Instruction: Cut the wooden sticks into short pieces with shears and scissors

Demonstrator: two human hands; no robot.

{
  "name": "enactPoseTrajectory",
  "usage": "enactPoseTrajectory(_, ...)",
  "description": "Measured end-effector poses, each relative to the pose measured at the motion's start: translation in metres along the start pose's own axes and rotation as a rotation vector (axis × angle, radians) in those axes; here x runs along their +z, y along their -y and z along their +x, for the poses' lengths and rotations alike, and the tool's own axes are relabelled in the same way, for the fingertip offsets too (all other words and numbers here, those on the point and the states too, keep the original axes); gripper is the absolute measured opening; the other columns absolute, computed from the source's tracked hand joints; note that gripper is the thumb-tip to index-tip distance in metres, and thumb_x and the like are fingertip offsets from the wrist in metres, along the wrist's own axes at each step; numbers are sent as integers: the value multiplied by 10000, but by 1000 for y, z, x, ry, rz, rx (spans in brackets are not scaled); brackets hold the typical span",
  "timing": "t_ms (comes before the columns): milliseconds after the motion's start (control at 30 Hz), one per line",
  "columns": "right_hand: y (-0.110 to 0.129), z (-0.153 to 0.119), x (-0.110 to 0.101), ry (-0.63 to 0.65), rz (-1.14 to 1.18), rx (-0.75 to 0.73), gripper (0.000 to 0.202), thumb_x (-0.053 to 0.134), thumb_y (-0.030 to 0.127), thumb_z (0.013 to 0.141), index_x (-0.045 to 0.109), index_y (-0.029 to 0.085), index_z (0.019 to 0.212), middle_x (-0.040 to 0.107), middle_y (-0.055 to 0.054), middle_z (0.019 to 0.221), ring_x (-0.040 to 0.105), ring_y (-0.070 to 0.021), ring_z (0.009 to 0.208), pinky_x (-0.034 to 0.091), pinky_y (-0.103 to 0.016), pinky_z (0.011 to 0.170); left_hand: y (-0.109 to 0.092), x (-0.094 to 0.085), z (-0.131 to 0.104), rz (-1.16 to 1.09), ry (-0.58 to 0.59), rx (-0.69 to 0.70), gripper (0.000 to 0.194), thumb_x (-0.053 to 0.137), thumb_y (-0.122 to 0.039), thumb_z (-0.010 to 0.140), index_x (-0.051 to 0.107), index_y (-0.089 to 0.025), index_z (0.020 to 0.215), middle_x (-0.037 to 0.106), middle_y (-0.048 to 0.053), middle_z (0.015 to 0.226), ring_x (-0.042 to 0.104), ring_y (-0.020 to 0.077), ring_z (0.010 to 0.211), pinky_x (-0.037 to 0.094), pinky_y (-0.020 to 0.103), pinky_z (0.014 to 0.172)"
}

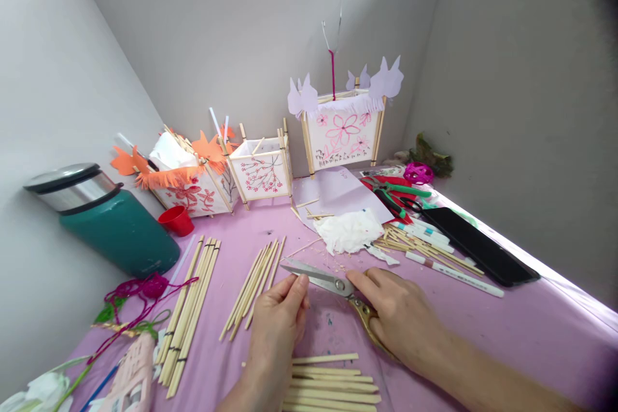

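My right hand [398,309] grips a pair of scissors [333,282] with gold-coloured handles, its blades pointing left. Close to the blade tips, my left hand [282,309] is closed with thumb and fingertips pinched together. Whatever is in that pinch is hidden or too small to make out. A bundle of short thin wooden sticks [253,286] lies just left of my left hand. Longer sticks bound with dark bands [190,312] lie further left. Below my hands, partly behind my left wrist, are several flat wooden sticks [333,389].
Paper lanterns stand at the back: one with orange trim [186,196], one with red berries [263,174], one with lilac trim [342,132]. A green bottle [120,232] and red cup [177,221] are left. White tissue [347,232], pliers [396,193] and a phone [476,244] lie right.
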State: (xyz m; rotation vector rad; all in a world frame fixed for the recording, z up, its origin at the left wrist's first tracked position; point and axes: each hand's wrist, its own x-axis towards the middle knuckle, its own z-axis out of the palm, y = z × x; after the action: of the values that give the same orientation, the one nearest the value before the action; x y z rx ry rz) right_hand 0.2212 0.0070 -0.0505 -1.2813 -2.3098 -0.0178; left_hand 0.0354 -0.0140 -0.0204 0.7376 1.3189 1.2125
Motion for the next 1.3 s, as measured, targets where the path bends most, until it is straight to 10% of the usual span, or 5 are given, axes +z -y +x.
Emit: enactPoseTrajectory(1300,-4,2,-5,39,4,14,359,498,51,719,635,212,1008,612,-25,776,574,-190,701,386,-292,628,1,-2,3,-33,6,-11,426,735,-492,650,483,-173,522,280,-105,347,158,17,305,86,194,342)
